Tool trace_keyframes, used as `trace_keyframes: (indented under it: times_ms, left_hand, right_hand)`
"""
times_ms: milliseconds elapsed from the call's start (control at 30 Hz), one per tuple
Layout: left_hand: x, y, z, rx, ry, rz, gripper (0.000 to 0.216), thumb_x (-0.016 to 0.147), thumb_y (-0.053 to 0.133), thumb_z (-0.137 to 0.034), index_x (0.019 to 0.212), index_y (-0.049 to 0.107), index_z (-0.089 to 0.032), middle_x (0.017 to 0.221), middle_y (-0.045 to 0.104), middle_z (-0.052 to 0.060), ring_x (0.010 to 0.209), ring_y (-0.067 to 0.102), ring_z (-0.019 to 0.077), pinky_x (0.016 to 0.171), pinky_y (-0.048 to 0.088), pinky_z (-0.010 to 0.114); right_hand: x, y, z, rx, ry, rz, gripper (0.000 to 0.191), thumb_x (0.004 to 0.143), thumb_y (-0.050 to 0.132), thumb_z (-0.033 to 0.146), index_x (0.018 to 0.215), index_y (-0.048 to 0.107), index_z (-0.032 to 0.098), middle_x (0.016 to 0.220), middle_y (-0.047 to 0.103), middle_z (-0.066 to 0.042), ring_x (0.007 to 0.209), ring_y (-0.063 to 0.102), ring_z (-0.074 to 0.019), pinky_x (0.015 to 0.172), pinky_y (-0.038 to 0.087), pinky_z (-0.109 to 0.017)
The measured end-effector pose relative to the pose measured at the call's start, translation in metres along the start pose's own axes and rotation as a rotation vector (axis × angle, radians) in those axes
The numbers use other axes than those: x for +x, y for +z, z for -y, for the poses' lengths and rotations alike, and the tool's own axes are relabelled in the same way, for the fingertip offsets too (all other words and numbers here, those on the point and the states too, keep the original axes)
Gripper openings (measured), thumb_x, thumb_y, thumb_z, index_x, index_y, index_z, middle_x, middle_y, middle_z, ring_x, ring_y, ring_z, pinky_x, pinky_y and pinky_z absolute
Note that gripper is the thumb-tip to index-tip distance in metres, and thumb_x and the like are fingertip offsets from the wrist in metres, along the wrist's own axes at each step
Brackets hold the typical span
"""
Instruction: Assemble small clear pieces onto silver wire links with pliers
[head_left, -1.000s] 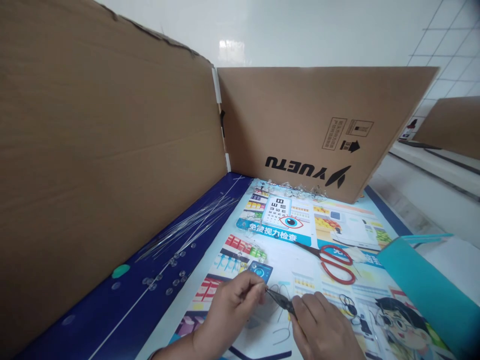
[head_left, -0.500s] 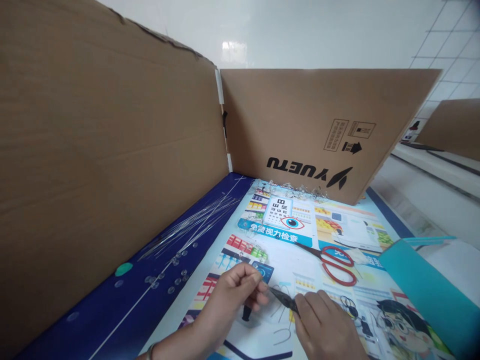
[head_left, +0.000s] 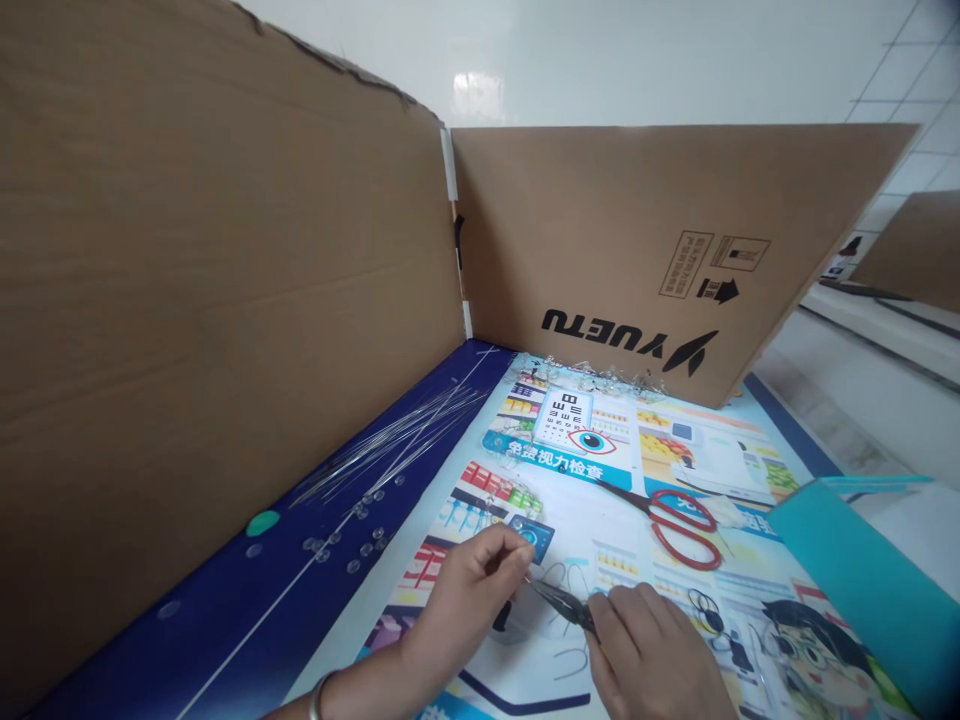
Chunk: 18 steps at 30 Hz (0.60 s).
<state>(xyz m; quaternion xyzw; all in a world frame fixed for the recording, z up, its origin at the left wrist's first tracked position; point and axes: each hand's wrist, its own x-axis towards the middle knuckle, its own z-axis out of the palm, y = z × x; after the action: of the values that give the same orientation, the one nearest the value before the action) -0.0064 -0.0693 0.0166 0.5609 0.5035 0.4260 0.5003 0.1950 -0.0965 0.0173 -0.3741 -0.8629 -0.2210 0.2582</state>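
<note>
My left hand [head_left: 487,585] is closed in a pinch on what looks like a thin wire, mostly hidden by the fingertips. Wrapped round the handles of dark needle-nose pliers [head_left: 566,606] is my right hand [head_left: 649,645]. The pliers' jaws point left, their tips right at my left fingertips. Short bent wires [head_left: 571,662] lie on the printed sheet [head_left: 540,650] beneath the pliers. Red-handled scissors [head_left: 686,530] rest beyond my right hand, blades pointing left.
Long straight wires [head_left: 397,440] and several clear beads [head_left: 366,549] lie on the blue surface at left, near a green disc [head_left: 262,523]. Clear pieces [head_left: 600,380] line the foot of the cardboard panels [head_left: 645,220]. A teal folder [head_left: 847,570] sits at right.
The view has shifted slightly. The pliers' tips have come a little lower and closer to my left fingertips. Both hands keep their grips.
</note>
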Motion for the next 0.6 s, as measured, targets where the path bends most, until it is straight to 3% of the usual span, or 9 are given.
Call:
trace_keyframes:
  times_ms: [600]
  left_hand:
    - [-0.0048, -0.0003, -0.0069, 0.330, 0.198, -0.041, 0.017, 0.082, 0.048, -0.019, 0.069, 0.059, -0.016, 0.062, 0.055, 0.000, 0.059, 0.048, 0.0116, 0.056, 0.036, 0.020]
  right_hand:
    - [0.0006, -0.0006, 0.0019, -0.008, -0.040, 0.050, 0.024, 0.084, 0.037, 0.016, 0.088, 0.060, 0.014, 0.066, 0.053, -0.005, 0.065, 0.047, -0.0186, 0.059, 0.032, -0.031]
